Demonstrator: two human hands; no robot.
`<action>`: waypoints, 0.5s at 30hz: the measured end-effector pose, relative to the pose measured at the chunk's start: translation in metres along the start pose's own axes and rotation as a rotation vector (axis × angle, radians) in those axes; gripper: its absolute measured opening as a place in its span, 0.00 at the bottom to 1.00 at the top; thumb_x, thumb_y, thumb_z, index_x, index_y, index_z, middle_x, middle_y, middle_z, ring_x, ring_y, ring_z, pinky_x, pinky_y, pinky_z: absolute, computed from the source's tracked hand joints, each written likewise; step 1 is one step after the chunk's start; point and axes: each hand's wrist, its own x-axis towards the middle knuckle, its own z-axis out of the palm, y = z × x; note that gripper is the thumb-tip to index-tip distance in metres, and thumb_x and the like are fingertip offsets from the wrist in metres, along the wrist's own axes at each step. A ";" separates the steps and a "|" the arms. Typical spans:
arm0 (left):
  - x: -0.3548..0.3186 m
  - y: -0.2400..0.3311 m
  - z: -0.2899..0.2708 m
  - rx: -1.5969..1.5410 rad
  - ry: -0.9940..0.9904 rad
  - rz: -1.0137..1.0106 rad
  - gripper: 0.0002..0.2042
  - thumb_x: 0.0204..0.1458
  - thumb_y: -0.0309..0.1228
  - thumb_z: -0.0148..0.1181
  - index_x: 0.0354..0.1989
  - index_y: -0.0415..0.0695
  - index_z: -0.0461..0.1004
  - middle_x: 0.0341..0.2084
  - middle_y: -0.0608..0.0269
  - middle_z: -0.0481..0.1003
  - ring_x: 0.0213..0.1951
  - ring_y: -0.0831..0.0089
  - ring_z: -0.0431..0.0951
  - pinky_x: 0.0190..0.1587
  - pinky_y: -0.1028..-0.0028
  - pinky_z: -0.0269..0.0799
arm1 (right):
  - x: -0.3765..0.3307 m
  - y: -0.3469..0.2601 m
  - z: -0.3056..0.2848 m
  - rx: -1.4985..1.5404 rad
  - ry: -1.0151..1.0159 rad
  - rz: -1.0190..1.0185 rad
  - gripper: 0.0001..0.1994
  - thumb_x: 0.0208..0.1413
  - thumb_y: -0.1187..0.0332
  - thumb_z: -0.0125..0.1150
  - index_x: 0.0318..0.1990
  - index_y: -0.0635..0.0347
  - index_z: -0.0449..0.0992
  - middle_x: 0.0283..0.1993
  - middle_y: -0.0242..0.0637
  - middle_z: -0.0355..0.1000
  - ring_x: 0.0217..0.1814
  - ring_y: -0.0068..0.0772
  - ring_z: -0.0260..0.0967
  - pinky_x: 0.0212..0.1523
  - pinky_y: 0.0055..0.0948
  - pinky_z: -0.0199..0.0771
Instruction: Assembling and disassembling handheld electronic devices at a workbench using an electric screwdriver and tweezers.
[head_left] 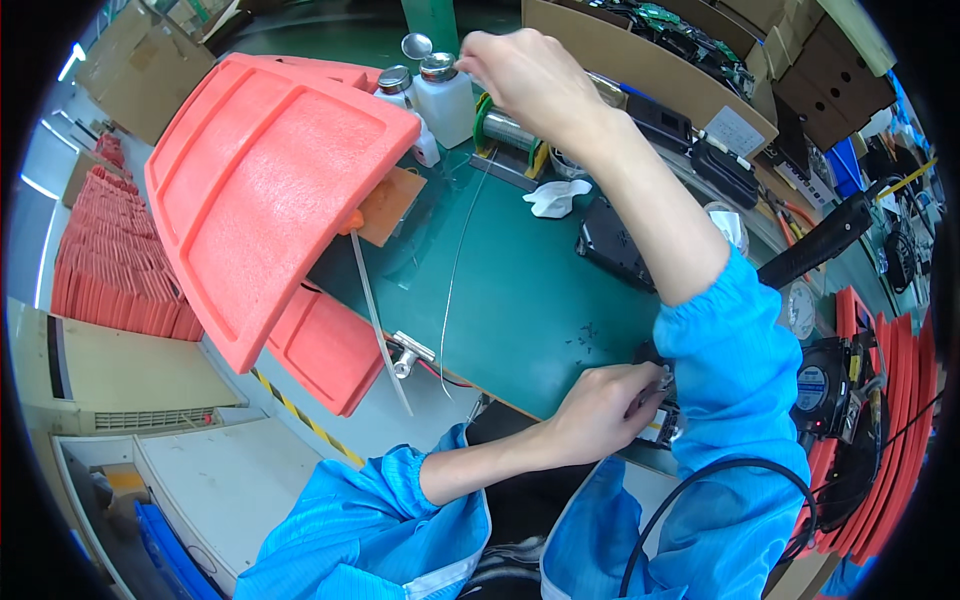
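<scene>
Right now, line by line:

Wire: a thin solder wire (456, 262) runs from your raised right hand (520, 72) down across the green mat (520, 290) to near the bench's front edge.
Right grip: your fingertips are pressed together on the wire's top end, high above the mat, just beside the spool (505, 128).
Part: a small dark part (662, 415) lies under your left hand (600, 408) at the mat's near edge, well apart from the wire's lower end.
Left grip: your fingers curl down onto the part; you seem to pinch it, but the hand covers the contact.
Hidden: most of the part is under your left hand and behind your right sleeve (735, 370), so you cannot tell its shape.
Hard to see: the wire thins out near the bottom; its end is hard to make out.
Bottles: two white dispenser bottles (445, 98) stand just left of your right hand.
Tray: an orange tray (270, 185) leans tilted over the bench's left side, hiding what is beneath it.
Clip: a metal clip (408, 352) sits at the front edge, near the wire's lower end.
Cloth: a crumpled white wipe (556, 197) lies on the mat below the spool.
Box: a black box (612, 245) lies right of the wipe, partly behind your right forearm.
</scene>
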 end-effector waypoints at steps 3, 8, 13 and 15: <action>0.000 -0.002 0.001 -0.056 0.006 0.041 0.06 0.57 0.22 0.62 0.41 0.36 0.76 0.24 0.50 0.75 0.27 0.53 0.79 0.30 0.59 0.73 | 0.013 0.009 0.017 -0.136 0.031 -0.134 0.09 0.66 0.69 0.57 0.43 0.65 0.82 0.41 0.51 0.79 0.47 0.50 0.80 0.47 0.45 0.80; 0.000 -0.004 -0.001 -0.059 -0.013 0.067 0.06 0.57 0.22 0.63 0.40 0.36 0.75 0.23 0.51 0.75 0.26 0.53 0.78 0.29 0.59 0.73 | 0.022 0.015 0.033 -0.252 0.102 -0.247 0.08 0.58 0.75 0.61 0.43 0.63 0.83 0.38 0.48 0.80 0.49 0.51 0.80 0.47 0.44 0.83; -0.002 -0.003 0.000 -0.046 -0.013 0.040 0.05 0.57 0.22 0.63 0.38 0.36 0.75 0.23 0.50 0.74 0.25 0.53 0.77 0.29 0.59 0.72 | 0.024 0.004 0.027 -0.332 -0.025 -0.296 0.09 0.59 0.74 0.59 0.43 0.59 0.84 0.40 0.45 0.82 0.49 0.49 0.82 0.47 0.42 0.85; -0.002 -0.001 -0.001 -0.008 -0.015 0.009 0.04 0.57 0.23 0.64 0.37 0.36 0.76 0.23 0.49 0.74 0.26 0.54 0.78 0.29 0.60 0.72 | 0.024 -0.005 0.025 -0.377 -0.029 -0.276 0.08 0.59 0.73 0.59 0.41 0.57 0.85 0.40 0.45 0.82 0.49 0.48 0.82 0.46 0.42 0.85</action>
